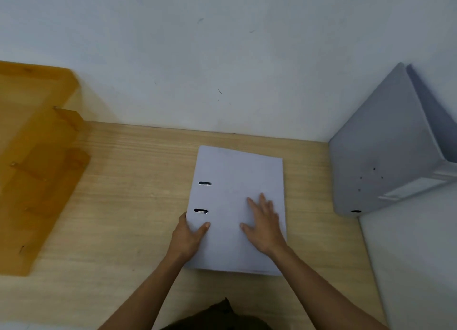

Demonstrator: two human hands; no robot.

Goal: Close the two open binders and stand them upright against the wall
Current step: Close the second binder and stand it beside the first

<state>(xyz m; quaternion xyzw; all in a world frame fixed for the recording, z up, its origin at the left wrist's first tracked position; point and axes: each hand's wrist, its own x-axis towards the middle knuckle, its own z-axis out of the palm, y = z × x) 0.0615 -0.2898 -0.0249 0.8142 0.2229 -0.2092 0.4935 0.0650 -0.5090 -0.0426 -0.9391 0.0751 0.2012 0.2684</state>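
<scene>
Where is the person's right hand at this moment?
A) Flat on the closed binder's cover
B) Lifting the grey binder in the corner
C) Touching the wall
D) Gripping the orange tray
A: the right hand lies palm down, fingers spread, on the white binder lying flat on the desk.

pale lilac-white binder [237, 206] lying in the middle of the frame, plain, with two small dark slots rimmed in shiny silver near its left side. grey binder [378, 156] at the right edge, plain too, with a few tiny black dots low down. light wood table [123, 206] with thin brown grain lines. see-through orange-yellow tray [37, 156] on the left. pale blue-grey wall [222, 45] across the top, with a few small dark marks. dark brown cloth [222, 317] at the bottom middle.
</scene>
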